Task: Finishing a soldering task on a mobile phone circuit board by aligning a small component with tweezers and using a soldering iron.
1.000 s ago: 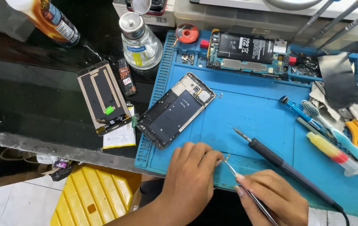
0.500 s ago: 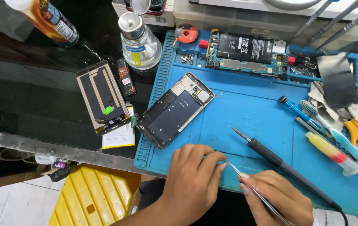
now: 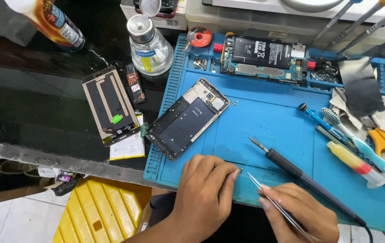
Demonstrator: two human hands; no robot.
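A tiny metal part [image 3: 239, 170] on the blue silicone mat [image 3: 269, 121] is pinched under the left hand [image 3: 206, 195] fingertips, thin steel tweezers [image 3: 275, 207] clamped in the right hand [image 3: 300, 213] at 4 o'clock; it could be flicked away (slipping tip) toward the black-handled soldering iron [image 3: 300, 175] at 2 o'clock.

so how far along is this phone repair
Done: the phone frame lies stripped on the blue mat, its board with battery set apart. In hand: left hand pins a tiny part, right hand holds tweezers. Left: nothing is back in the frame.
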